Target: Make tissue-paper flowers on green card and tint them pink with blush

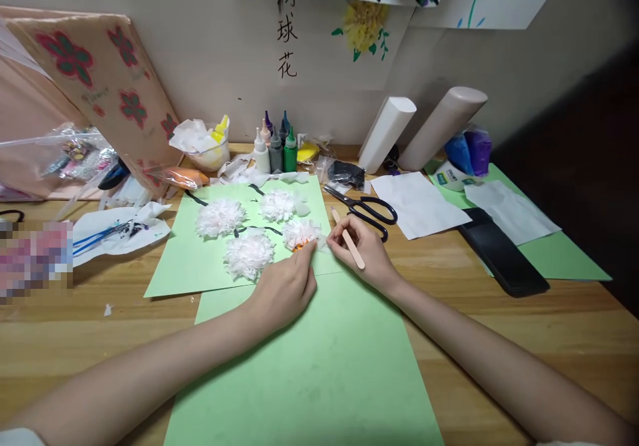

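My right hand is closed, gripping a flat wooden craft stick. Its fingertips also meet a small scrap of thin white paper at the flower's right edge. My left hand rests on the green sheet, index finger stretched out to the lower edge of a ruffled white paper flower; its other fingers are partly hidden. Orange marks show on that flower beside the fingertip. Three more white flowers, including a front one, lie on the same sheet among short dark painted branches.
Black-handled scissors lie just beyond my right hand. Paint bottles stand at the wall near a tub. White paper and a dark phone-like slab are on the right. A second green sheet lies in front.
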Demonstrator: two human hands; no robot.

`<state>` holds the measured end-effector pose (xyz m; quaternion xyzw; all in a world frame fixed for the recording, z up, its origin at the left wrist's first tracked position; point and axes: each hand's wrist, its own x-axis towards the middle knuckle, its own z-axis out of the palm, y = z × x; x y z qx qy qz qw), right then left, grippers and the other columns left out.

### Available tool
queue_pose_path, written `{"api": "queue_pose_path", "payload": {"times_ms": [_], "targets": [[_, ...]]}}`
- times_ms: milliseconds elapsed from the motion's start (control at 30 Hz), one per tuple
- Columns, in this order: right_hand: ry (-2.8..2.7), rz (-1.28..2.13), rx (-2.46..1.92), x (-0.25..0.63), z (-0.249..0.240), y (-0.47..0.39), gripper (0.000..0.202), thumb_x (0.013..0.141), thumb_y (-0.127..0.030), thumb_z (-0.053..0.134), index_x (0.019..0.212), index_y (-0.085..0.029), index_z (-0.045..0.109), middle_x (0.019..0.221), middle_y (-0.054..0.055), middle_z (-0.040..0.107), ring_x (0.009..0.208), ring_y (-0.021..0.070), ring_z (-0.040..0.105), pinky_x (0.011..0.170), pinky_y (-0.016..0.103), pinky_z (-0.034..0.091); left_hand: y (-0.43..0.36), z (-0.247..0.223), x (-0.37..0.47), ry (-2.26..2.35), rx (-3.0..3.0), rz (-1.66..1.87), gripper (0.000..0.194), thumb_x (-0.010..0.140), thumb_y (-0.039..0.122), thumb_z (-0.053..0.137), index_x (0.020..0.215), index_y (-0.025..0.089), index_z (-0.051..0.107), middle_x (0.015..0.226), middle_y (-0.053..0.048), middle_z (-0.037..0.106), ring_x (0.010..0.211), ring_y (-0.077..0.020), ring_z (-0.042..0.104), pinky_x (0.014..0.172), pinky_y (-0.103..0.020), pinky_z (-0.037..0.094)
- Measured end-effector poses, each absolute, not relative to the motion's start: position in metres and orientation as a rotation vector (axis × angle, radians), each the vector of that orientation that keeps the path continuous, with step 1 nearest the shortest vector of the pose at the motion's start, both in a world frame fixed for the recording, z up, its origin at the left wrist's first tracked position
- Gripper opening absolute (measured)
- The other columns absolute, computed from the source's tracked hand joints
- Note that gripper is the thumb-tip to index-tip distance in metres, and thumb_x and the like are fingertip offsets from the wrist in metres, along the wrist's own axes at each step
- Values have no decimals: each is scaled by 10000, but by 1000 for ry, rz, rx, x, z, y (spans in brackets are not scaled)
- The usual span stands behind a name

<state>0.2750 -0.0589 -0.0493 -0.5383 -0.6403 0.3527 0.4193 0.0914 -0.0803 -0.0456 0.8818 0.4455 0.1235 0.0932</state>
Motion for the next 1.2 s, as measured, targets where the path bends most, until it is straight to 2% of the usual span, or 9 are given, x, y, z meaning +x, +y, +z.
{"api": "queue_pose_path", "payload": {"times_ms": [267,467,633,833,933,1000,1100,1200], "targets": [[-1622,868,-1333,274,-49,-61,165,756,-232,589,781,-217,427,778,7,596,638,138,561,600,261,445,-78,-45,96,1433,2631,223,521,880,238,330,1368,80,241,931,-94,668,715,-179,636,504,-238,411],[-1596,913,-1276,273,-50,-57,152,791,-239,575,829,-217,430,849,22,597,755,154,601,691,288,489,-77,-45,97,1442,2656,212,519,880,237,319,1372,87,247,946,-86,672,697,-184,634,487,-248,388],[-1598,969,-1216,273,-52,-57,205,769,-258,614,862,-224,435,907,24,580,807,160,612,728,310,523,-77,-46,96,1446,2662,202,532,878,242,329,1377,83,231,960,-93,672,686,-189,631,485,-256,385],[-1580,917,-1259,273,-45,-62,175,804,-303,588,916,-224,479,962,36,602,844,162,602,754,308,504,-78,-46,95,1426,2681,230,535,879,237,327,1378,84,206,932,-84,673,702,-185,632,473,-244,368],[-1479,792,-1273,273,-41,-66,135,884,-342,454,920,-226,515,913,34,607,815,159,585,724,299,482,-78,-46,95,1428,2675,218,532,883,236,324,1380,93,201,945,-88,668,682,-172,626,475,-236,361],[-1389,666,-1225,274,-41,-70,268,921,-383,339,855,-222,544,810,32,595,742,158,565,681,300,466,-78,-46,95,1429,2666,201,536,884,236,321,1383,93,190,946,-91,666,675,-172,624,475,-237,359],[-1403,564,-1092,277,-45,-74,466,929,-435,248,653,-211,549,585,15,516,573,150,489,585,305,411,-78,-44,95,1436,2661,174,537,886,240,312,1384,82,191,946,-91,666,685,-181,626,467,-246,357],[-1506,628,-1033,278,-50,-75,518,934,-435,243,571,-201,529,512,1,476,518,137,438,555,300,370,-79,-43,96,1442,2666,165,538,887,247,307,1385,73,204,963,-91,667,705,-191,629,461,-256,358]]}}
